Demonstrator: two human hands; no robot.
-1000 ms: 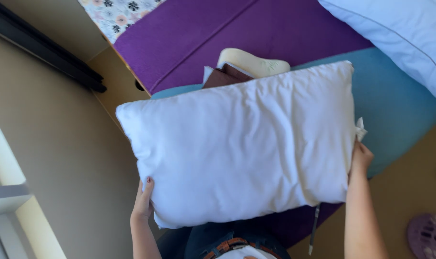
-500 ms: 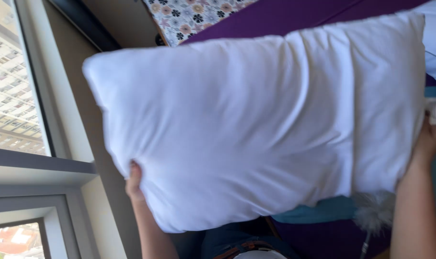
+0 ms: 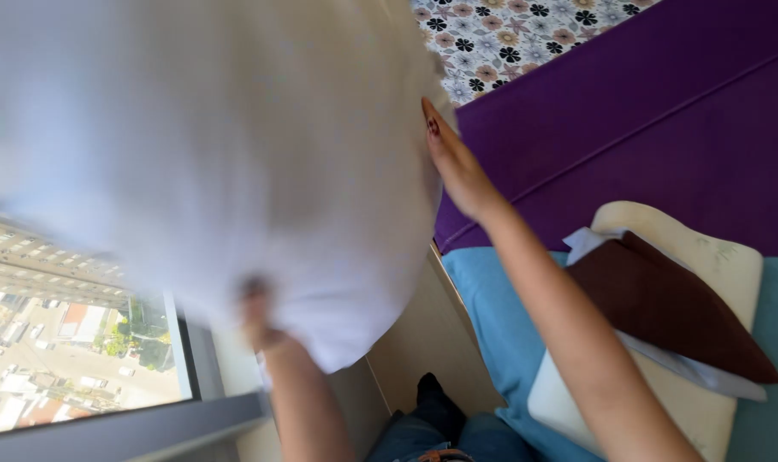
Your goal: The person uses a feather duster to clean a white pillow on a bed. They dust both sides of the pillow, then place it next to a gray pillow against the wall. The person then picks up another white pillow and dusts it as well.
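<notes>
A large white pillow (image 3: 201, 162), blurred by motion, fills the upper left of the view, held up in the air over the window side, clear of the bed. The left hand (image 3: 256, 312) grips its lower edge, fingers clamped into the fabric. The right hand (image 3: 453, 162) presses flat against its right side, fingers together, steadying it. On the bed's blue sheet (image 3: 492, 291) lies a cream contoured pillow (image 3: 706, 257) with brown cloth (image 3: 663, 299) folded on top.

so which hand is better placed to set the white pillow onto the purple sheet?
Right, probably. The right hand lies flat on the pillow edge beside the purple sheet; the left hand is blurred, low by the window.
</notes>
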